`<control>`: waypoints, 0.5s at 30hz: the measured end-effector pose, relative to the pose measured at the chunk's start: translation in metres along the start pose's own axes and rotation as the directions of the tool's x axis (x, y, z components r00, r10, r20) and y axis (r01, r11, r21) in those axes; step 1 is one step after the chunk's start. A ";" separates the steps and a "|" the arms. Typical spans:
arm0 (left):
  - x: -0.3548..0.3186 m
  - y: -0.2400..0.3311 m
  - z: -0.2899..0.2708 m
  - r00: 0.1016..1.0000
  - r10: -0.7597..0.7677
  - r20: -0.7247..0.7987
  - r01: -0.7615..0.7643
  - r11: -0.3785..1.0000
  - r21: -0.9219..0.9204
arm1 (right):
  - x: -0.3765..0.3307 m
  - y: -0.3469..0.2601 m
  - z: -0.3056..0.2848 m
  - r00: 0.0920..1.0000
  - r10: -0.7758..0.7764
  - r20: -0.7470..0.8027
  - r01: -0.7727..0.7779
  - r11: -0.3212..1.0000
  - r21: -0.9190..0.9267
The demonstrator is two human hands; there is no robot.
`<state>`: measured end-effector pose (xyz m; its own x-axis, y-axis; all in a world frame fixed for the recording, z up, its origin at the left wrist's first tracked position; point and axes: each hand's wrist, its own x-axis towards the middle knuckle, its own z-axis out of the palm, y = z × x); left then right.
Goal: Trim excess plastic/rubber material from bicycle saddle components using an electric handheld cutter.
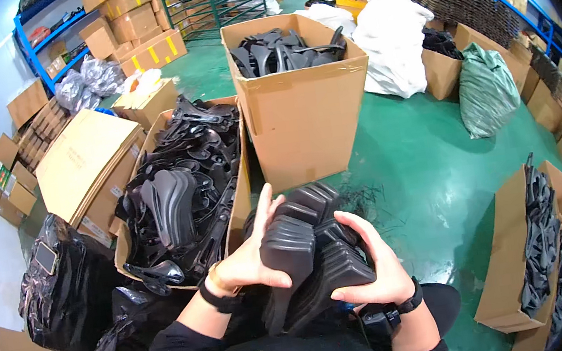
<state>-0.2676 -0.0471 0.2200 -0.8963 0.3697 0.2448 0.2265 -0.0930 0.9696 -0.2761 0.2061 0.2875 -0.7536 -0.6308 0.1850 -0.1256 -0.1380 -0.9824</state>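
Close to my body, both hands grip a bundle of nested black moulded plastic pieces [289, 249], each with a broad rounded end and a narrower part; their exact kind I cannot tell. My left hand [246, 262] presses on the bundle's left side, its thumb across the front. On the right side, my right hand [381, 269] clasps it with thumb and fingers apart. Just left of the bundle stands an open carton [246, 205] filled with loose black plastic pieces [209, 142]. A nested stack of similar pieces [170, 204] lies on top of them.
A tall carton [306, 122] of black pieces stands ahead. Black bags [72, 288] sit at my left, with a phone [46, 257] on one. Another carton [508, 252] of black parts is at right. White sacks [387, 41] and a green sack [488, 91] stand farther off.
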 end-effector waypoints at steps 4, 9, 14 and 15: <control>-0.004 0.010 -0.002 0.998 -0.060 0.009 0.061 0.980 -0.190 | 0.006 0.009 -0.004 0.987 -0.125 0.105 0.144 0.971 -0.191; -0.017 -0.004 -0.004 0.963 -0.057 -0.262 -0.131 0.752 -0.646 | 0.007 0.036 -0.001 0.983 -0.183 -0.028 0.171 0.954 -0.248; -0.043 -0.053 -0.032 0.955 -0.118 -0.271 -0.159 0.569 -0.807 | 0.001 0.046 0.026 0.981 -0.044 -0.188 0.080 0.979 0.186; -0.043 -0.053 -0.033 0.946 -0.141 -0.290 -0.163 0.566 -0.808 | 0.000 0.051 0.029 0.973 -0.052 -0.225 0.105 0.966 0.234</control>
<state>-0.2540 -0.0883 0.1578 -0.9910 0.0948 0.0949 -0.0335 -0.8603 0.5087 -0.2636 0.1772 0.2378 -0.8720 -0.4346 0.2251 -0.0498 -0.3787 -0.9242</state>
